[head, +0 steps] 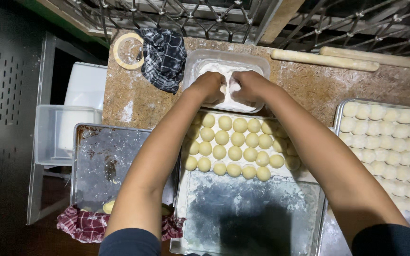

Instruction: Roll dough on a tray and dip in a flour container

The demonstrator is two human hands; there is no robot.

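Both hands reach into a clear plastic tub [193, 61] of white flour at the back of the counter. My left hand [210, 87] and my right hand [244, 86] are side by side, fingers curled around a small piece of dough [223, 88] between them. Just in front of the tub lies a metal tray [252, 213], floured, with several rows of round yellow dough balls [236, 140] filling its far half. What each hand grips is partly hidden by the knuckles.
A second tray [339, 111] on the right is packed with pale dough balls. A greasy empty-looking tray [100, 156] sits at left over a red checked cloth [84, 224]. A dark checked cloth [163, 54], a tape ring [128, 50] and a wooden rolling pin [323, 60] lie at the back.
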